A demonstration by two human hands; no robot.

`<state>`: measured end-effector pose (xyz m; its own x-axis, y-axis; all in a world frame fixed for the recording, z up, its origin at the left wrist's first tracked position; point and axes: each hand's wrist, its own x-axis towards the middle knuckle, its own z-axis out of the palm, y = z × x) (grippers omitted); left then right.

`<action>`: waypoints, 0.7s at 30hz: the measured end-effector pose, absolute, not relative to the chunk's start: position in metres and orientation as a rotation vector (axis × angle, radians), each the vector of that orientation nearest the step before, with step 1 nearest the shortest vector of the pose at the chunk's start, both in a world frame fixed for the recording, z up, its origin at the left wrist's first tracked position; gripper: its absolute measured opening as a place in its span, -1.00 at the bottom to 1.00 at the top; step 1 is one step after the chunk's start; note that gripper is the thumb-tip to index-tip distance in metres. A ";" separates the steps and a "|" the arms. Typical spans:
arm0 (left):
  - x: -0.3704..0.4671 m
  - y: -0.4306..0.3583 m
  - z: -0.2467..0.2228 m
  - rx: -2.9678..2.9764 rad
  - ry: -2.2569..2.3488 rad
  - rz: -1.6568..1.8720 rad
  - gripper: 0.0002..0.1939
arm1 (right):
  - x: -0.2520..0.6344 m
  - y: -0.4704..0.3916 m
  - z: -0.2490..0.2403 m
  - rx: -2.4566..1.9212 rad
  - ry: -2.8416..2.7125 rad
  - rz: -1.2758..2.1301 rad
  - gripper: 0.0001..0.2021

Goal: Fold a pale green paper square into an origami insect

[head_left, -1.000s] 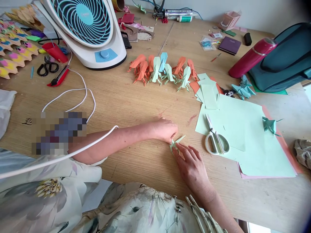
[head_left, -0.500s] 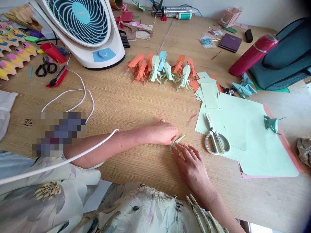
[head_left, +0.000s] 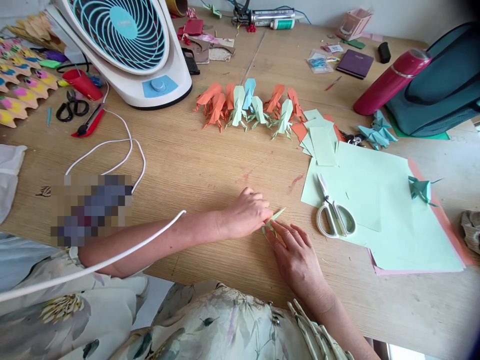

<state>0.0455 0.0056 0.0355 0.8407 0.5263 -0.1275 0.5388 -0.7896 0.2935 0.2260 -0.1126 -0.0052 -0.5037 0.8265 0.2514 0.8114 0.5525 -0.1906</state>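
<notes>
A small pale-green folded paper piece [head_left: 277,214] lies on the table between my two hands, one narrow point sticking out to the upper right. My left hand [head_left: 247,212] is closed, its fingertips pinching the paper's left side. From below right, my right hand [head_left: 296,252] presses the paper with thumb and fingertips; part of the piece is hidden under them. White-handled scissors [head_left: 335,220] lie to the right, partly on large pale-green sheets [head_left: 393,215]. Behind stand several folded paper figures in orange [head_left: 216,107], pale green [head_left: 238,106] and blue [head_left: 249,93].
A white fan [head_left: 165,87] stands at the back left, its cable [head_left: 127,130] looping over the table. Small cut sheets [head_left: 322,145] are stacked behind the scissors. A red flask [head_left: 392,82] leans by a teal bag [head_left: 438,85]. Black-handled scissors [head_left: 71,107] lie far left.
My left hand has shifted slightly left and its wrist has turned, with the forearm lower. My right hand and the folded paper stay almost where they were.
</notes>
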 end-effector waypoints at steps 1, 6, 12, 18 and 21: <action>0.043 0.003 0.033 2.723 0.808 -0.024 -0.90 | 0.226 -0.113 -0.005 -1.350 -2.484 0.066 -0.59; 0.032 -0.006 0.019 2.809 0.796 0.225 -0.85 | 0.226 -0.113 -0.002 -1.357 -2.502 0.059 -0.60; 0.024 -0.013 0.004 2.950 0.696 0.538 -0.77 | 0.224 -0.116 -0.002 -1.371 -2.502 0.034 -0.62; 0.021 -0.014 0.000 3.048 0.601 0.695 -0.82 | 0.223 -0.117 -0.004 -1.381 -2.476 0.047 -0.61; 0.020 -0.013 -0.002 3.063 0.568 0.728 -0.83 | 0.225 -0.117 -0.004 -1.382 -2.478 0.072 -0.60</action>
